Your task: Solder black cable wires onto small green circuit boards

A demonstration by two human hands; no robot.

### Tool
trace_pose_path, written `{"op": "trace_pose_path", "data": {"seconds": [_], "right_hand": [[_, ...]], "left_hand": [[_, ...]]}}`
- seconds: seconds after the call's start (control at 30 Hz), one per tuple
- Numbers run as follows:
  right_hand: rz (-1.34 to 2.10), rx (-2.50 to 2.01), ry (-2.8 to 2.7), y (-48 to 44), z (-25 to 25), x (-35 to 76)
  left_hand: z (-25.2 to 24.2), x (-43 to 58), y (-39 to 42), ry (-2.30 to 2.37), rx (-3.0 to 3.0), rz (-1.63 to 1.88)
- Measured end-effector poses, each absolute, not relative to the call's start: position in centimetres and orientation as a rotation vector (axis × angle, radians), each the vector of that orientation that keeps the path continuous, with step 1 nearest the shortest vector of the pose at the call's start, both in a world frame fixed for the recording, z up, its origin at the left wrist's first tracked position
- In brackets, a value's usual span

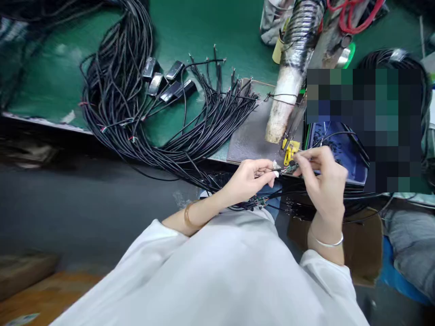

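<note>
My left hand (252, 180) pinches a thin black cable, with white wrapping on its fingertips. At the cable's end, between my hands, is a small green circuit board (289, 168) with fine wires. Fingers bent together, my right hand (321, 179) is at the board's right end; what exactly lies in its fingertips is hidden. Just above the board, a yellow clip-like piece (290, 151) sits at the edge of a grey-brown plate (246, 138). Below my hands, more small boards with wires (260, 201) hang by my lap.
A large bundle of black cables (117, 86) lies on the green bench (190, 22), its stripped ends fanned toward the plate. Several dark blocks (175, 71) rest beside it. A foil-wrapped duct (288, 77) comes down over the plate. A blue tray (351, 156) with small dark bits is at right.
</note>
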State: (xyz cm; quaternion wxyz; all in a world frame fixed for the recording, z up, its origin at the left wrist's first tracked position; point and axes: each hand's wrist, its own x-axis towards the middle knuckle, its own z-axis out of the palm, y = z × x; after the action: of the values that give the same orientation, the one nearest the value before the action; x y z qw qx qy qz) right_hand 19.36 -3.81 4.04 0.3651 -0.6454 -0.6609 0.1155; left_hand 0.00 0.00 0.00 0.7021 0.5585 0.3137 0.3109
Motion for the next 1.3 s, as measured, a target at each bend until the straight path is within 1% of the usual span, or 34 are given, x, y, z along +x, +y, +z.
{"op": "trace_pose_path", "data": {"seconds": [0.07, 0.13, 0.27, 0.33, 0.43, 0.5, 0.6, 0.63, 0.67, 0.8, 0.97, 1.07, 1.17, 1.27, 1.3], "right_hand": [[0.061, -1.666, -1.581, -5.1, 3.4, 19.4], [-0.105, -1.660, -1.518, -6.4, 2.9, 19.4], [-0.257, -1.651, -1.546, -8.4, 2.8, 19.3], [-0.244, -1.662, -1.557, -8.8, 2.7, 19.3], [-0.131, -1.677, -1.626, -8.1, 2.3, 19.3], [0.033, -1.673, -1.644, -7.1, 1.9, 19.5], [0.371, -1.673, -1.647, -5.9, 1.6, 19.9], [0.403, -1.679, -1.636, -5.8, 1.6, 20.0], [0.363, -1.691, -1.615, -5.9, 1.6, 20.1], [0.012, -1.705, -1.514, -7.5, 1.7, 20.2], [0.076, -1.684, -1.843, -8.2, 1.2, 19.5], [0.145, -1.630, -1.907, -8.3, 0.9, 19.4], [0.122, -1.675, -1.765, -9.0, 1.4, 21.0], [-0.057, -1.913, -1.404, -9.0, 2.4, 24.4], [-0.110, -1.996, -1.361, -8.6, 2.7, 25.7]], "left_hand": [[0.1, 0.5, 0.1, 0.691, 1.282, 0.670], [0.2, 0.9, 0.2, 0.690, 1.322, 0.666], [-0.1, 1.4, 0.1, 0.720, 1.385, 0.722], [-0.3, 1.5, 0.1, 0.746, 1.393, 0.767], [-0.3, 1.4, 0.0, 0.741, 1.512, 0.794], [-0.3, 1.4, -0.3, 0.713, 1.658, 0.832], [-0.1, 1.5, -0.7, 0.663, 1.845, 0.895], [-0.1, 1.5, -0.8, 0.667, 1.868, 0.915], [-0.1, 1.6, -0.9, 0.687, 1.870, 0.937], [0.1, 2.0, -1.0, 0.774, 1.823, 1.006], [0.0, 2.2, -1.0, 0.790, 1.853, 1.008], [-0.1, 2.1, -1.1, 0.784, 1.812, 0.947], [-0.3, 1.8, -1.2, 0.813, 1.690, 0.861], [-0.7, 1.8, -1.1, 0.821, 1.622, 0.805], [-0.8, 1.8, -1.1, 0.815, 1.631, 0.794]]}}
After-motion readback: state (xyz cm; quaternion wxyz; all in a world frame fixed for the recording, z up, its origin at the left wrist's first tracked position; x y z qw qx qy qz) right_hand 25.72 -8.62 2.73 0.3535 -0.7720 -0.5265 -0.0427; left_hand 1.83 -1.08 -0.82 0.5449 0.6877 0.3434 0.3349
